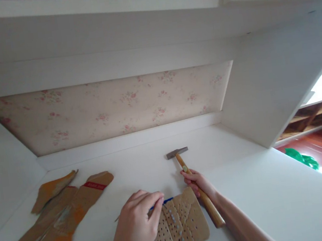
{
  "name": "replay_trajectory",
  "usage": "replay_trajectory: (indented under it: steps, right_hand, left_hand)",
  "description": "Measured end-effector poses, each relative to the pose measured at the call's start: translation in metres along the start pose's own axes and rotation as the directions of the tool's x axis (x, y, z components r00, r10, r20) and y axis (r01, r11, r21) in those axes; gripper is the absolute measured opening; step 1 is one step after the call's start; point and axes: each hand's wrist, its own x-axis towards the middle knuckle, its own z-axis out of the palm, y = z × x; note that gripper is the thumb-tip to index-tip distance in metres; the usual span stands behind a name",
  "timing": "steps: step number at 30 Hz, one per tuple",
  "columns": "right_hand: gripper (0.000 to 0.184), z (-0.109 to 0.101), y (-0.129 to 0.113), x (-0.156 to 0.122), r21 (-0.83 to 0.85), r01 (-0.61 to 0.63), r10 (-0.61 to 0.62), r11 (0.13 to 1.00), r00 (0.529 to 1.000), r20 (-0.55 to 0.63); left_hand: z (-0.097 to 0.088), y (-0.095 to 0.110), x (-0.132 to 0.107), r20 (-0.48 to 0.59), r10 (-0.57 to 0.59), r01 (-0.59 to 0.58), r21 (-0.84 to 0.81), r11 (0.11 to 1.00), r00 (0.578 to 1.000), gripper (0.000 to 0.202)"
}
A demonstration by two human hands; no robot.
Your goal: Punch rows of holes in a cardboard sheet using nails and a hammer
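My right hand (196,184) is closed around the wooden handle of a hammer (208,204). The hammer's dark metal head points away from me, above the white surface. In front of me lies a piece of brown cardboard (187,219) punched with many small holes, with a row of small bluish-grey studs across it. Blue edging shows under its far and near sides. My left hand (140,213) is over the cardboard's left part, thumb and forefinger pinched at its far edge near the row. Whatever they pinch is too small to make out. A thin sliver (116,219) pokes out behind this hand.
Torn cardboard pieces (64,222) with red bands and orange stains lie on the white surface at left. A shelf (91,8) overhangs it, with floral wallpaper (129,104) behind. A side panel (278,74) rises at right; beyond, a green thing (302,158) is on the reddish floor.
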Motion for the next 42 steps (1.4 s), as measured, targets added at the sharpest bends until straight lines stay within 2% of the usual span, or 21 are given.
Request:
replay_trajectory:
  steps: [10, 20, 26, 29, 33, 42]
  right_hand:
    - [0.037, 0.0, -0.001, -0.004, -0.017, -0.015, 0.015, 1.0, 1.0, 0.005]
    - [0.042, -0.001, -0.001, -0.002, -0.032, -0.033, 0.034, 0.999, 0.999, 0.019]
    - [0.041, 0.0, -0.001, -0.005, -0.02, -0.035, 0.036, 0.999, 0.999, 0.011]
    - [0.041, 0.001, -0.001, -0.005, -0.013, -0.034, 0.034, 0.999, 0.999, 0.011]
    - [0.039, 0.0, -0.001, -0.004, -0.013, -0.034, 0.034, 0.999, 0.999, 0.015]
    - [0.039, -0.004, 0.001, -0.002, -0.023, -0.026, 0.026, 0.999, 0.999, 0.022]
  left_hand:
    - [-0.001, 0.0, -0.003, -0.01, 0.059, -0.059, 0.035, 0.998, 0.998, 0.016]
    - [0.0, 0.001, -0.001, -0.054, 0.097, -0.095, 0.037, 0.995, 0.994, 0.014]
    - [0.002, 0.0, -0.003, -0.035, 0.102, -0.101, 0.034, 0.994, 0.994, 0.014]
    - [0.005, -0.002, -0.005, -0.043, 0.08, -0.078, 0.043, 0.996, 0.996, 0.014]
    - [0.008, -0.005, -0.006, -0.038, 0.023, -0.023, 0.01, 1.0, 0.999, 0.035]
    - [0.011, -0.007, -0.007, 0.067, -0.104, 0.109, -0.081, 0.991, 0.992, 0.019]
